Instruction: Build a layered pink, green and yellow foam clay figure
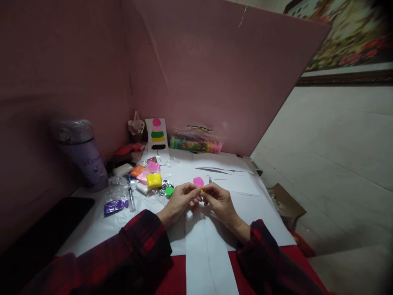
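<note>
Yellow bit [202, 190] pinched between fingertips of left hand [179, 201] and right hand [221, 205], both closed on it, tips meeting over white strip [206, 262]. Bit mostly hidden, long axis can't tell. Neither hand clearly nearer. Pink disc [198, 181] just beyond fingertips, on far side from wearer, slightly toward left hand. Fork [210, 180] right of disc, beyond right fingers, long axis pointing away from wearer. Stick [220, 179] right of fork, lying crosswise. Yellow pack [154, 180] left of left hand, apart.
</note>
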Demonstrator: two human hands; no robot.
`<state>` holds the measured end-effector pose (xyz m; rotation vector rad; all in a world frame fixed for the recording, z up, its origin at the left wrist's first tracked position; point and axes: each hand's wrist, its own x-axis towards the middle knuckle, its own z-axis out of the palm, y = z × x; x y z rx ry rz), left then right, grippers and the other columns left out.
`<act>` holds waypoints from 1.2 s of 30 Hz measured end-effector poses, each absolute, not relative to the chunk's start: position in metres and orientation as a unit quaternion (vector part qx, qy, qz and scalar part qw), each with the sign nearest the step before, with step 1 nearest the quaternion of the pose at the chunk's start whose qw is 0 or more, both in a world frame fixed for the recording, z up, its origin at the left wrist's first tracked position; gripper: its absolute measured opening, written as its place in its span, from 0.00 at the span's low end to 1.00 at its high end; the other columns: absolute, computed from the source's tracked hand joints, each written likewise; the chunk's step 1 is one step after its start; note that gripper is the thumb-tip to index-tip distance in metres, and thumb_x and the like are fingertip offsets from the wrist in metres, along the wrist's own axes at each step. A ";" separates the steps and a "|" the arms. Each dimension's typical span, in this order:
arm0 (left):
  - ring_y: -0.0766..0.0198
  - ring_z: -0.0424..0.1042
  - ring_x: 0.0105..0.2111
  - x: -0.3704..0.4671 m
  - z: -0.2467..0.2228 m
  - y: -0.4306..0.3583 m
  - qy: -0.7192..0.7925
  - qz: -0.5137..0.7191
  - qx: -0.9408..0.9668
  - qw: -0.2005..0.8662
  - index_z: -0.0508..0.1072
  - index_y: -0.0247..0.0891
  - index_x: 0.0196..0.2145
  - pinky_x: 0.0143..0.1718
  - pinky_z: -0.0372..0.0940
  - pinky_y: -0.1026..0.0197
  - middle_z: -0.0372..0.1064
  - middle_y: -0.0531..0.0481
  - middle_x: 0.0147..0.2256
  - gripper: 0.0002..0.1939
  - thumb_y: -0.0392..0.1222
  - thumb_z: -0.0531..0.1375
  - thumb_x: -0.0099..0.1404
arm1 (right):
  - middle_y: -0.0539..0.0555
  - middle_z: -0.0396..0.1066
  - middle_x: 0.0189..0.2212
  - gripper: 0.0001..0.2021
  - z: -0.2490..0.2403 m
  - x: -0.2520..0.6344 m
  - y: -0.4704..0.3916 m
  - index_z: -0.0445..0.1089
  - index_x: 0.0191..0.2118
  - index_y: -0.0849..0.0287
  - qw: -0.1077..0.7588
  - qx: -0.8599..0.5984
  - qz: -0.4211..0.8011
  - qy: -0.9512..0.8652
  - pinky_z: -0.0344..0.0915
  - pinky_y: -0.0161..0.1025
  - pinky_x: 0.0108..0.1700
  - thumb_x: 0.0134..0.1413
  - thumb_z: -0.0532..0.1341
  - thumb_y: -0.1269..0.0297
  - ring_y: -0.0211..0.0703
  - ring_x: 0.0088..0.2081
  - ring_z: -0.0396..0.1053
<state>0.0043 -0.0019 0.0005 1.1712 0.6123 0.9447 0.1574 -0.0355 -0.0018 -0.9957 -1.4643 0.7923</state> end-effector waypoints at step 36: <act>0.71 0.61 0.15 0.005 0.000 0.001 0.303 0.469 0.490 0.670 0.71 0.33 0.27 0.16 0.55 0.68 0.67 0.53 0.18 0.20 0.51 0.71 0.45 | 0.48 0.69 0.23 0.07 -0.002 0.157 -0.037 0.73 0.36 0.58 0.552 -0.435 0.344 -0.623 0.65 0.36 0.28 0.56 0.62 0.61 0.37 0.24 0.66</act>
